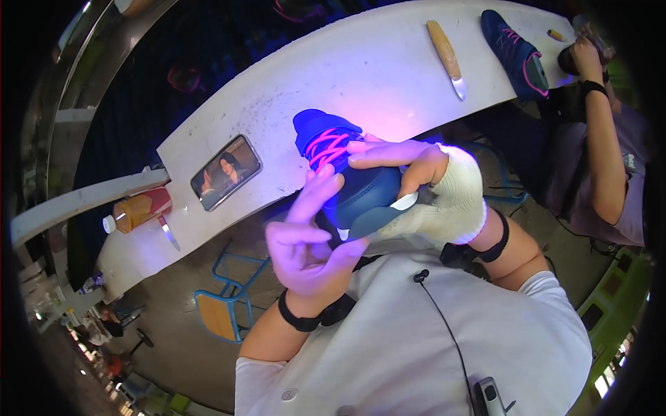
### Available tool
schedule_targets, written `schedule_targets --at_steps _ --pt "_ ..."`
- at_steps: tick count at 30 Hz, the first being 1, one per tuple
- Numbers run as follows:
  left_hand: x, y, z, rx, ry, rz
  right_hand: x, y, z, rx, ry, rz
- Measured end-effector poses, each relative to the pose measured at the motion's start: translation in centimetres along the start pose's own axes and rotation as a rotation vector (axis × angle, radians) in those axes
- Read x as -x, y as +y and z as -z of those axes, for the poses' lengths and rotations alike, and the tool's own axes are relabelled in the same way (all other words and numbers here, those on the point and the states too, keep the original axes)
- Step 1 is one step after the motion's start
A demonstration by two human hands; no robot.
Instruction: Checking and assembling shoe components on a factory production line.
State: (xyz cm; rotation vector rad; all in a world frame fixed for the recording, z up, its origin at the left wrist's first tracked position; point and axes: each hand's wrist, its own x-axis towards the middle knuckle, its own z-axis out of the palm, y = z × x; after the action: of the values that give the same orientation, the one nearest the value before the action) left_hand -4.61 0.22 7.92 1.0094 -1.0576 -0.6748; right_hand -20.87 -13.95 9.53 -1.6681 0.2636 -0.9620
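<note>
A dark blue sneaker [364,186] with pink laces is up in front of my chest, its toe pointing toward me and its collar toward the table. My bare left hand [305,253] grips it from the left, with one finger against the side by the laces and the thumb by the toe end. My right hand [440,191], in a white glove with bare fingertips, wraps round the right side, fingers reaching over the laces. A small pale, shiny piece shows by my right thumb; I cannot tell what it is. Purplish light falls on the shoe and fingers.
On the curved white table [277,90] lie a phone [227,172] showing a video, a drink bottle [139,210], a small blade [168,234] and a wooden-handled knife [446,59]. Another sneaker [515,54] sits near a co-worker's hands [588,55]. A blue-framed stool [225,305] stands at left.
</note>
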Motion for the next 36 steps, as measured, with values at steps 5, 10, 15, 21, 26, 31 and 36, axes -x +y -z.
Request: schedule_targets --at_steps 5,10,15,21,26,31,36 --pt "-3.9 3.5 2.1 -0.439 -0.244 0.106 -1.0 -1.1 0.3 0.222 -0.187 -0.089" --pt "-3.1 3.4 2.3 -0.308 0.019 0.087 0.2 4.0 -2.6 0.416 0.032 0.152" --pt "-5.0 6.7 5.6 -0.519 -0.257 0.272 -0.5 5.0 -3.3 0.495 0.022 0.269" --pt "-5.2 5.6 5.8 -0.73 -0.376 0.12 -1.1 5.4 -3.2 0.457 -0.176 0.282" --pt "-3.7 5.1 7.5 -0.66 -0.311 0.15 -2.0 6.4 -3.7 0.528 -0.142 0.254" --pt "-2.9 4.6 10.5 -0.592 -0.324 0.172 -1.4 8.5 -6.0 0.468 -0.155 0.257" --pt "-3.1 5.0 9.9 -0.777 -0.163 0.705 -0.7 9.8 -7.6 0.619 -0.148 0.378"
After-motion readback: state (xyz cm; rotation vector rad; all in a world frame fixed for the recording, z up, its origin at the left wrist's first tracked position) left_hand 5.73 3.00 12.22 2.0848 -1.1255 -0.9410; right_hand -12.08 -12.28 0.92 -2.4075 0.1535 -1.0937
